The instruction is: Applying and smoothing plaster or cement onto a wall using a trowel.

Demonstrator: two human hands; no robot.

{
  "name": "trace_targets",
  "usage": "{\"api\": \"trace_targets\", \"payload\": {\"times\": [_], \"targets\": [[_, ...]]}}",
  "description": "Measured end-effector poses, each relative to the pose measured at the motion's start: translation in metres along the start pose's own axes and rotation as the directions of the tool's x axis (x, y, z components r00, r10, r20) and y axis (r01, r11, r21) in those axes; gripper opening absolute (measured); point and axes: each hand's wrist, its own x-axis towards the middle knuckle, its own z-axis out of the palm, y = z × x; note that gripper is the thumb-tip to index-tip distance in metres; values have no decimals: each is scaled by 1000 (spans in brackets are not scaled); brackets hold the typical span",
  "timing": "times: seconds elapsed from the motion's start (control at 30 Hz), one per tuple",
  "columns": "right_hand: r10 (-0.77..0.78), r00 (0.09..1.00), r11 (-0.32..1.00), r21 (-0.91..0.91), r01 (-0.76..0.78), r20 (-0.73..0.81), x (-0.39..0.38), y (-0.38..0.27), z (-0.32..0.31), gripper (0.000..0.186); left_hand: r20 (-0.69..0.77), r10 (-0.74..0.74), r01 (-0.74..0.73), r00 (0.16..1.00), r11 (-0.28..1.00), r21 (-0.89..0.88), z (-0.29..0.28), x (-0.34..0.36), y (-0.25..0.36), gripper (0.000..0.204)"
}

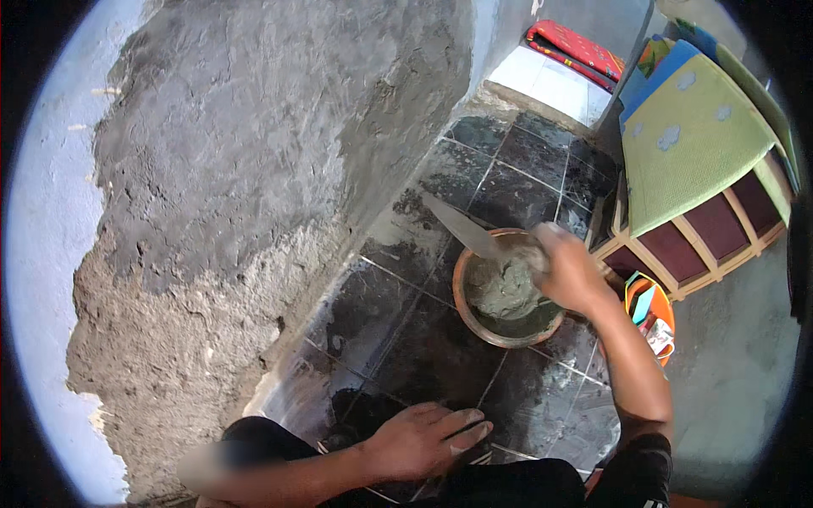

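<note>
Right grip [569,269] holds trowel [461,229] — perhaps touching mortar [506,295] — over bowl [508,342].

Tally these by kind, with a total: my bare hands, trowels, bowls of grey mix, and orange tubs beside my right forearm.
Hands, left hand and right hand: 2
Trowel: 1
Bowl of grey mix: 1
Orange tub: 1
Total: 5

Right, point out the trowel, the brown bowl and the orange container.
Trowel [461,227], head view: middle of its blade.
Brown bowl [458,286], head view: left of its rim.
Orange container [665,307], head view: its orange wall.
</note>
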Motion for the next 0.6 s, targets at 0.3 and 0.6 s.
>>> {"api": "trace_targets", "payload": {"times": [0.3, 0.6], "targets": [[301, 843, 779, -625, 51, 445, -49, 39, 6, 19, 126, -426, 441, 896, 886, -146, 101, -17, -79, 41], [379, 685, 823, -565, 58, 622, -21, 23, 36, 26, 284, -389, 387, 876, 920, 65, 85, -8, -78, 44]]}}
